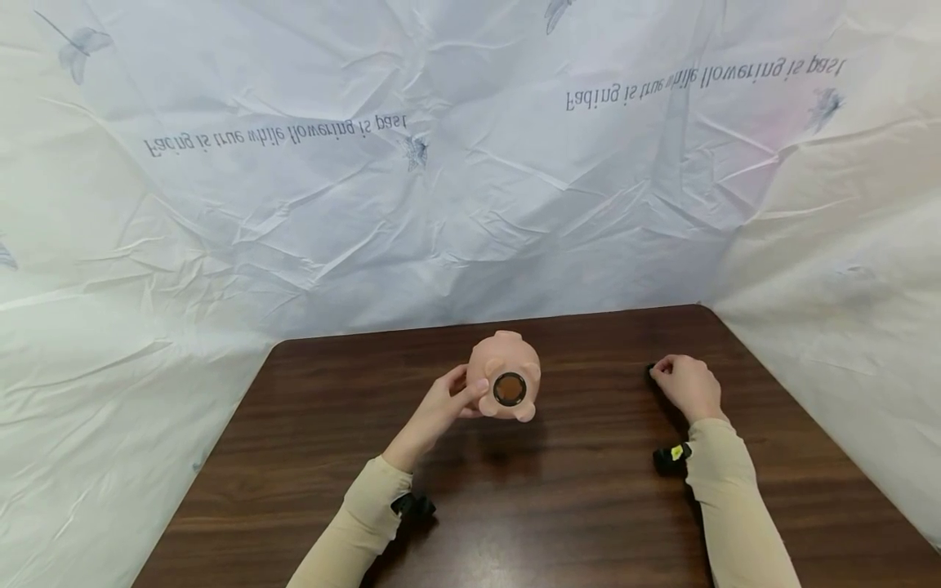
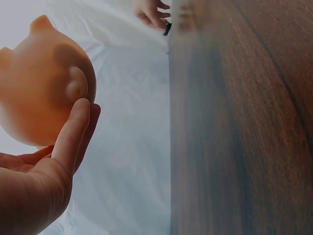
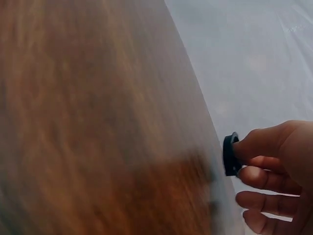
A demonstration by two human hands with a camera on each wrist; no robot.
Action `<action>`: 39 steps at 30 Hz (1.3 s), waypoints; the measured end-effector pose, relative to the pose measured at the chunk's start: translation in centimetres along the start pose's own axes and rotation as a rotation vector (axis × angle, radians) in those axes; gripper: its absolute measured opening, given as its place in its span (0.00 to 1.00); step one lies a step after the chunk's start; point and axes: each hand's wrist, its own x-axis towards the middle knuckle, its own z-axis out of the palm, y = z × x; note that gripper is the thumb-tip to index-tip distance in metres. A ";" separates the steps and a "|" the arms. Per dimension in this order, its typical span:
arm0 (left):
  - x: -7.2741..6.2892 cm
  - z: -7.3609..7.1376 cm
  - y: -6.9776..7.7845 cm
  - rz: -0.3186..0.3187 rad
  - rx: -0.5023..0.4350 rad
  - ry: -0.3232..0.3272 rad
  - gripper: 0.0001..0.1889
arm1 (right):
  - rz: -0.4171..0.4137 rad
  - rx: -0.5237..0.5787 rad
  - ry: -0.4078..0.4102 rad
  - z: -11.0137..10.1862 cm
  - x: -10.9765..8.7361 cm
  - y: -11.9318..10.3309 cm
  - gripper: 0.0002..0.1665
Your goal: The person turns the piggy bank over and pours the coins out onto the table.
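My left hand (image 1: 439, 407) holds a pink piggy bank (image 1: 485, 351) above the table, thumb on its underside and fingers round its side. The belly faces me, with stubby feet around a round, black-rimmed opening (image 1: 510, 389). In the left wrist view the piggy bank (image 2: 39, 93) glows orange, and the fingertips press beside its curly tail (image 2: 77, 84). Off to the right, my right hand (image 1: 688, 387) pinches a small black round plug (image 3: 230, 154) between thumb and index finger. The other right fingers are loosely bent in the right wrist view.
The dark brown wooden table (image 1: 588, 490) lies under both hands. White sheeting (image 1: 441, 212) with printed lettering hangs behind it and along the sides. Black wrist cameras are strapped over both sleeves, near the left wrist (image 1: 413, 506) and right wrist (image 1: 671, 459).
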 end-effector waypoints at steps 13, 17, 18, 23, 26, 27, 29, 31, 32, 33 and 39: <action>-0.2 0.0 0.3 -0.002 0.007 0.001 0.35 | 0.014 -0.021 -0.092 -0.2 -0.1 0.6 0.15; -0.2 0.0 0.2 0.002 0.001 0.004 0.34 | 0.016 -0.015 -0.109 -0.3 -0.2 0.5 0.15; -0.2 0.0 0.1 0.004 -0.001 0.005 0.34 | 0.016 -0.014 -0.113 -0.4 -0.2 0.4 0.16; -0.1 -0.1 0.0 0.004 -0.005 0.004 0.35 | 0.023 0.022 -0.075 -0.4 -0.2 0.2 0.25; -0.1 -0.2 -0.1 0.005 -0.005 0.006 0.35 | 0.015 0.087 -0.011 -0.6 0.0 -0.6 0.33; -0.1 -0.2 -0.1 0.007 -0.005 0.006 0.35 | 0.004 0.114 0.003 -0.8 0.0 -1.0 0.34; -0.1 -0.2 -0.1 0.011 -0.006 0.005 0.35 | -0.028 0.169 0.005 -1.2 0.1 -2.3 0.36; -0.1 -0.3 0.0 0.015 -0.008 0.002 0.34 | -0.061 0.257 -0.043 -1.6 0.1 -3.9 0.37; -0.1 -0.3 0.0 0.016 -0.009 0.002 0.34 | -0.076 0.314 -0.082 -1.8 0.1 -4.9 0.38; -0.1 -0.3 0.0 0.018 -0.012 0.001 0.34 | -0.091 0.373 -0.126 -1.9 0.0 -5.8 0.37; -0.1 -0.2 0.3 0.033 -0.029 0.010 0.35 | -0.170 0.705 -0.485 -1.4 -0.4 -11.7 0.40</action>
